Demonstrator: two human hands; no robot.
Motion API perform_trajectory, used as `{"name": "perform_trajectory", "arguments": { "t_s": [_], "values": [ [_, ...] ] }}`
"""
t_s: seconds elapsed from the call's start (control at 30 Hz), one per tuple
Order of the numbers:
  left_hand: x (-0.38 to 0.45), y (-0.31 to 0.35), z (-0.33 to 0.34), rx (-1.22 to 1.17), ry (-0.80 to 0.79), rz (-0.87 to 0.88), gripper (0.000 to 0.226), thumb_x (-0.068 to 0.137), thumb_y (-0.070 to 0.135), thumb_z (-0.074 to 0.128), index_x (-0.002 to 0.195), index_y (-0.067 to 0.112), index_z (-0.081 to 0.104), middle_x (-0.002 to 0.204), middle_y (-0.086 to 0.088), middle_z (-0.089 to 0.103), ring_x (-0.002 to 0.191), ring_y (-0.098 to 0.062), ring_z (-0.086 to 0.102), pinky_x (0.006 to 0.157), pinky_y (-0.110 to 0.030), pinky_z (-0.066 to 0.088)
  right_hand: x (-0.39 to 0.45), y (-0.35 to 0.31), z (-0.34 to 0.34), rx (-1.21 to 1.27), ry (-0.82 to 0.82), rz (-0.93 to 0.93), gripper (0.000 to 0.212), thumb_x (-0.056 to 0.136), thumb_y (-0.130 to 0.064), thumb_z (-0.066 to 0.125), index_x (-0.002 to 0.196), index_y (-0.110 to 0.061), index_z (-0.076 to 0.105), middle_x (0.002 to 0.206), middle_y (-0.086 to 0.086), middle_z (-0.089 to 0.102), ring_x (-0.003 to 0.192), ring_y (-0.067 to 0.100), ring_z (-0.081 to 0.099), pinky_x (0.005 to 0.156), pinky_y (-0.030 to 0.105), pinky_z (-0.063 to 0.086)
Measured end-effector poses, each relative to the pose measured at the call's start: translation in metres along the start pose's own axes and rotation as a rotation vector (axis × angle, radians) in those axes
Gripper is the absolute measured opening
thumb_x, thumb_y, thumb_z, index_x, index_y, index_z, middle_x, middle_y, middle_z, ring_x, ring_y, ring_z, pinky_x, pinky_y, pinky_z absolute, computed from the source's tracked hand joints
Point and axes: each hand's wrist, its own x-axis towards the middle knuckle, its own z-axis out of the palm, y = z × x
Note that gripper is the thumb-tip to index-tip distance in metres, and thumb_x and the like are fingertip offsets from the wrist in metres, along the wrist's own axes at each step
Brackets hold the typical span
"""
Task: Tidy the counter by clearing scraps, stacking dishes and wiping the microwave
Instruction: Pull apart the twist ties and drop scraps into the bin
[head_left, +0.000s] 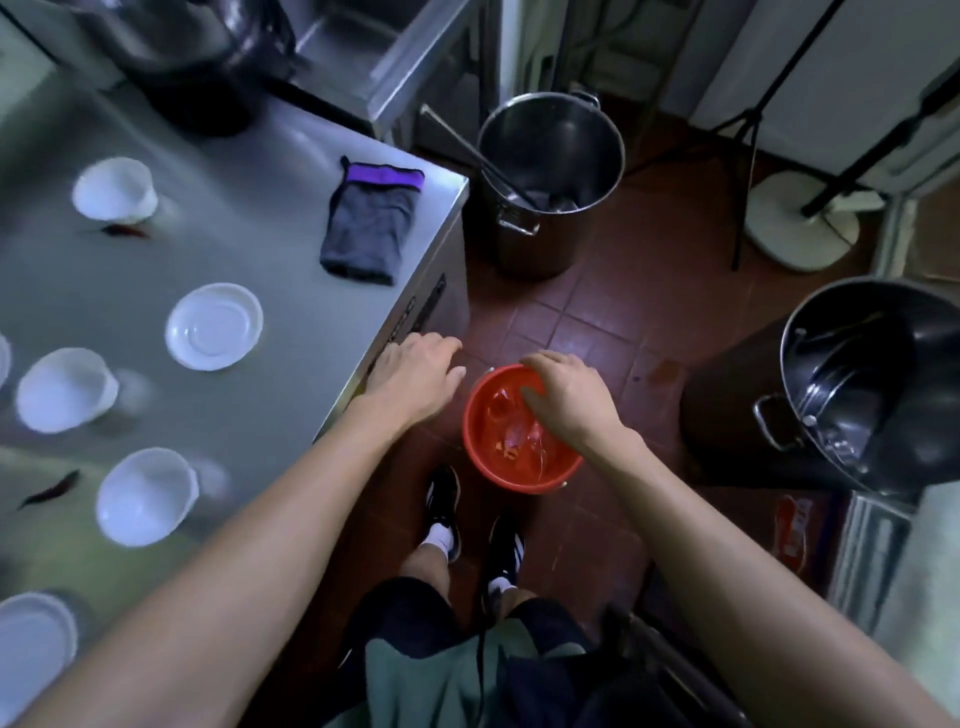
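Your right hand (563, 397) hangs with fingers loosely spread, holding nothing, over the round red plastic bucket (519, 431) on the tiled floor; your left hand (415, 371) rests flat on the brushed-steel counter (249, 249) edge beside the bucket. Left of it sit three white bowls, one saucer (214, 326), two chilli scraps, and a folded grey cloth (370, 228).
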Motion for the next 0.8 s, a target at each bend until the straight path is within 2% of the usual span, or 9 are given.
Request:
{"name": "perform_trajectory", "arguments": {
  "t_s": [0.1,0.27,0.47,0.53,0.67,0.8],
  "values": [
    [-0.033,-0.011,-0.011,-0.031,0.075,-0.082,0.044,0.099,0.044,0.048,0.139,0.025,0.049,0.138,-0.003,0.054,0.125,-0.029,0.050,0.099,-0.043,0.042,-0.005,-0.020,-0.007,-0.011,0.019,-0.098,0.045,0.090,-0.024,0.059,0.134,-0.023,0.058,0.140,-0.002,0.058,0.124,0.027,0.054,0.099,0.047,0.047],
    [-0.091,-0.038,-0.018,-0.074,0.149,-0.198,0.041,0.098,0.045,0.049,0.135,0.027,0.052,0.134,-0.002,0.059,0.121,-0.029,0.054,0.097,-0.042,0.044,-0.010,-0.067,-0.011,-0.048,0.017,-0.286,0.042,0.090,-0.028,0.060,0.132,-0.023,0.060,0.136,-0.004,0.060,0.121,0.026,0.057,0.093,0.045,0.051],
    [-0.167,-0.083,-0.009,-0.140,0.238,-0.374,0.045,0.099,0.045,0.047,0.139,0.026,0.050,0.140,0.000,0.055,0.129,-0.025,0.048,0.101,-0.041,0.040,-0.022,-0.145,0.002,-0.052,-0.013,-0.463,0.027,0.087,-0.024,0.059,0.112,-0.018,0.067,0.117,0.000,0.068,0.107,0.029,0.062,0.084,0.043,0.053],
    [-0.194,-0.100,-0.003,-0.176,0.260,-0.434,0.045,0.099,0.043,0.047,0.140,0.025,0.049,0.143,0.001,0.053,0.131,-0.024,0.046,0.103,-0.040,0.038,-0.030,-0.173,0.011,-0.062,-0.039,-0.525,0.030,0.089,-0.025,0.058,0.117,-0.020,0.066,0.122,-0.002,0.067,0.111,0.027,0.060,0.087,0.042,0.051],
    [-0.252,-0.132,0.011,-0.236,0.302,-0.527,0.043,0.100,0.041,0.047,0.139,0.023,0.049,0.143,0.001,0.052,0.132,-0.025,0.044,0.102,-0.042,0.040,-0.049,-0.229,0.033,-0.082,-0.106,-0.616,0.040,0.091,-0.026,0.057,0.131,-0.024,0.062,0.137,-0.004,0.060,0.124,0.024,0.054,0.100,0.041,0.045],
    [-0.315,-0.161,0.025,-0.285,0.360,-0.606,0.041,0.098,0.040,0.050,0.136,0.024,0.052,0.138,-0.001,0.057,0.124,-0.028,0.051,0.096,-0.043,0.046,-0.076,-0.284,0.057,-0.148,-0.146,-0.703,0.041,0.094,-0.031,0.059,0.135,-0.023,0.058,0.141,-0.004,0.057,0.126,0.023,0.052,0.102,0.042,0.044]
  ]
}}
